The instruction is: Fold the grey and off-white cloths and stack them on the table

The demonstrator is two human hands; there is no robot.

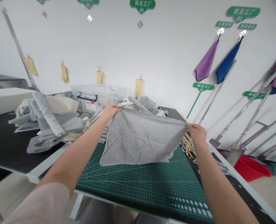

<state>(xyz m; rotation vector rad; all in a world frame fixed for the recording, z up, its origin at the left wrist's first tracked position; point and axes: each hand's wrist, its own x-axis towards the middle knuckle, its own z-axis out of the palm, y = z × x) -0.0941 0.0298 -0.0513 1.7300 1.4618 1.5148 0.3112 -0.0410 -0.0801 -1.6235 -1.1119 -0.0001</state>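
Note:
A square grey cloth [141, 137] hangs spread out above a green cutting mat [140, 183]. My left hand [110, 111] pinches its upper left corner. My right hand [197, 133] pinches its upper right corner. The cloth's lower edge droops onto the mat. Both arms reach forward over the mat.
A heap of grey and cream cloths [49, 121] lies on the black table at left. More grey cloth [144, 104] is piled behind the held piece, beside a clear plastic bin [93, 95]. Scissors [189, 151] lie at the mat's right edge. A red basin [251, 168] and metal poles stand at right.

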